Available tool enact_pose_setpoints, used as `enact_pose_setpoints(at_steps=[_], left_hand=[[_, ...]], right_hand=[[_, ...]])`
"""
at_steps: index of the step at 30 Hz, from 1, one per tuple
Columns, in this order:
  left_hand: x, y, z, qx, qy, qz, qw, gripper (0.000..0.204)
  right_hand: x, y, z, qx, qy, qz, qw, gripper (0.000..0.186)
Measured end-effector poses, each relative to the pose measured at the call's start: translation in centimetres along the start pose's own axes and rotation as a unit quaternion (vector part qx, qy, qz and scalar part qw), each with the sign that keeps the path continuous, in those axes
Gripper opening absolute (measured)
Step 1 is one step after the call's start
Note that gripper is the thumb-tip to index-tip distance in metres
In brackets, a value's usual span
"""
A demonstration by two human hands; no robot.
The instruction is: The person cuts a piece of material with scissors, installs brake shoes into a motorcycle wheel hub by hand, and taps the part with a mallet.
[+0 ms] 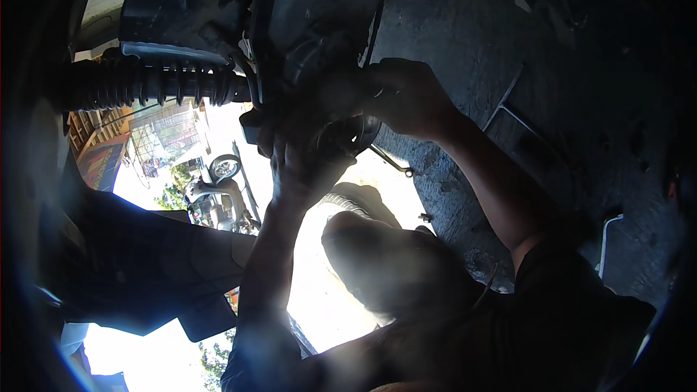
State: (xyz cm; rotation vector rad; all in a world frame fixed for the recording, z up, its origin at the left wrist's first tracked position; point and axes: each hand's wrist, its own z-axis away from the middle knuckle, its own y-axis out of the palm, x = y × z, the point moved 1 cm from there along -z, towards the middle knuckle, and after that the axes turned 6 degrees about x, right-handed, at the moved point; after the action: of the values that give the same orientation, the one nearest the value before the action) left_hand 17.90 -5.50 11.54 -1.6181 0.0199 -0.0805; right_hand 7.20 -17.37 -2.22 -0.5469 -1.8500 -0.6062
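Observation:
My left hand [305, 170] reaches up to a dark round part [341, 134] of the vehicle, its fingers bent around the lower side. On the other side of that part is my right hand [410, 98], fingers curled in towards it and pressed together. Deep shadow hides the fingertips, so what the right hand grips cannot be made out. Left of my hands a shock absorber with a black coil spring [174, 83] runs sideways. Dark body panels [319, 0] hang above it.
A T-shaped metal tool [506, 105] lies on the dark, worn floor [450, 36] to the right. Farther right is a bent metal rod [605, 243]. A thin bar with a ringed end [396, 163] sits below my hands. A parked scooter [221, 199] stands in bright light at left.

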Motion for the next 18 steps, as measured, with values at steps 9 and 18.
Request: enact_pose_setpoints(at_steps=[9,18], left_hand=[[0.8,0.0,-0.1,0.046,-0.033,0.050,0.997,0.065],[-2.7,-0.3,3.6,-0.227,-0.072,-0.076,0.968,0.072]], right_hand=[[-1.2,1.5,2.4,-0.114,-0.055,0.011,0.992,0.004],[1.9,-2.5,2.2,-0.194,-0.120,-0.035,0.973,0.022]])
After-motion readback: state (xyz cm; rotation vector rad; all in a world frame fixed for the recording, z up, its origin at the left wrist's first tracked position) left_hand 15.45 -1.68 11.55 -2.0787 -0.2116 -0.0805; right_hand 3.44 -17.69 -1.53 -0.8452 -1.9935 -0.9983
